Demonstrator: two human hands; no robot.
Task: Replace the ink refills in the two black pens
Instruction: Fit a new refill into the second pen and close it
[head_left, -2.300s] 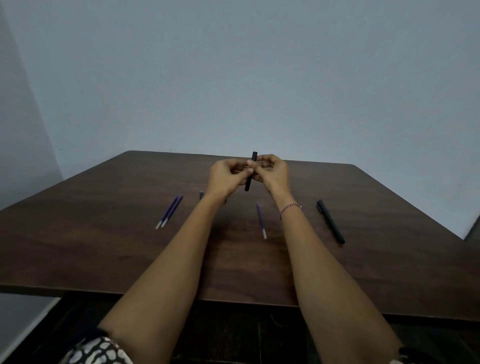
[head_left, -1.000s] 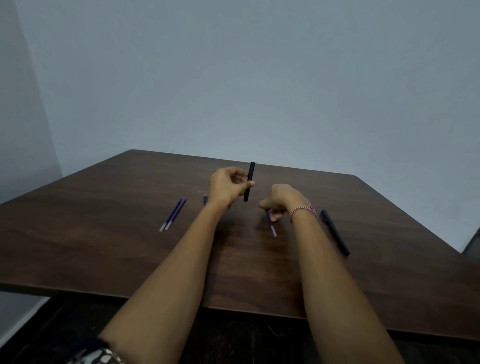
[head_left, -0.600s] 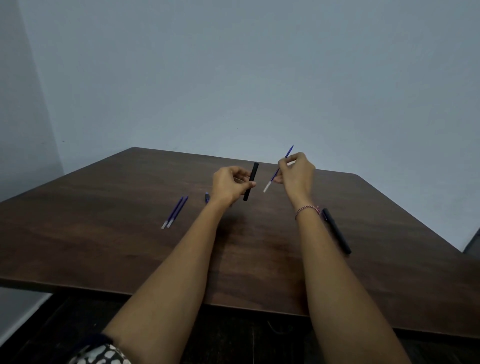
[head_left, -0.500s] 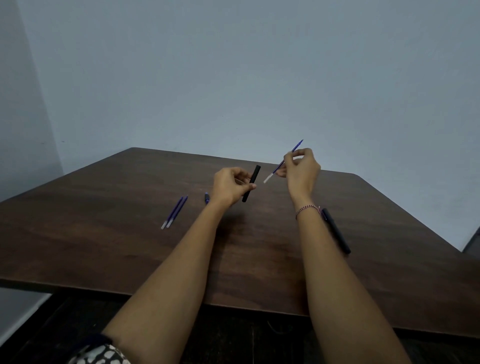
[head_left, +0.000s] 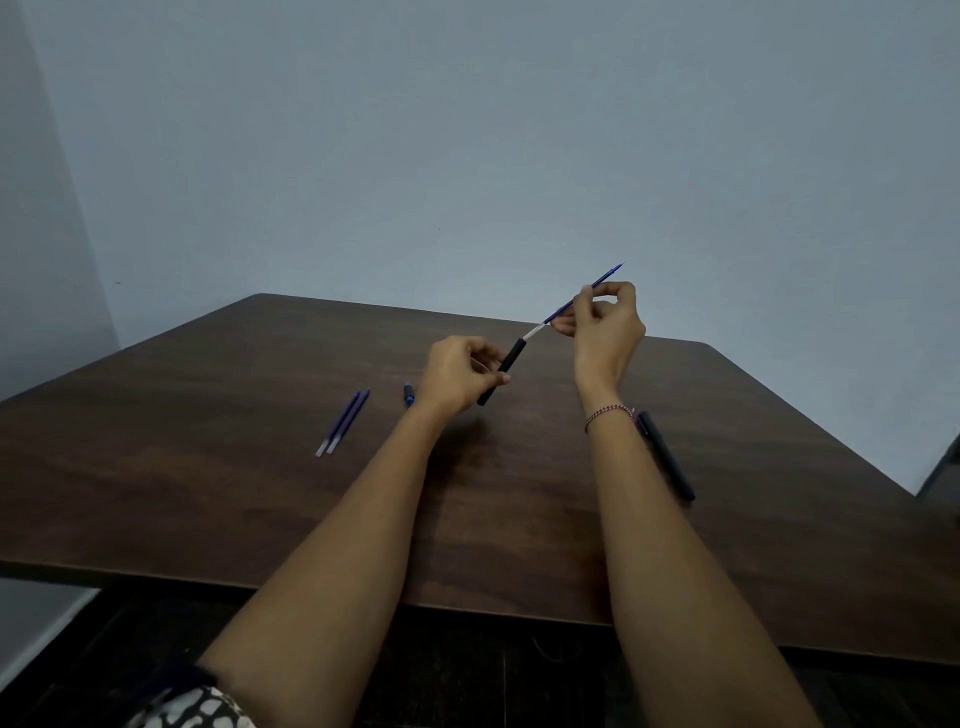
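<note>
My left hand (head_left: 460, 374) grips a black pen barrel (head_left: 513, 354), tilted up to the right above the table. My right hand (head_left: 605, 325) pinches a thin blue ink refill (head_left: 602, 279); the refill's white end meets the barrel's upper opening. A second black pen (head_left: 667, 457) lies on the table, partly behind my right wrist. Two more blue refills (head_left: 345, 421) rest side by side at the left. A small dark blue pen part (head_left: 409, 393) sits beside my left wrist.
The dark wooden table (head_left: 208, 467) stands against a plain bluish wall. Its near edge crosses under my forearms, and its right corner is cut off at an angle. Dark floor shows below the edge.
My right hand picked the refill up off the table, raised it and brought its white end to the barrel's opening. My left hand tilted the barrel toward the right.
</note>
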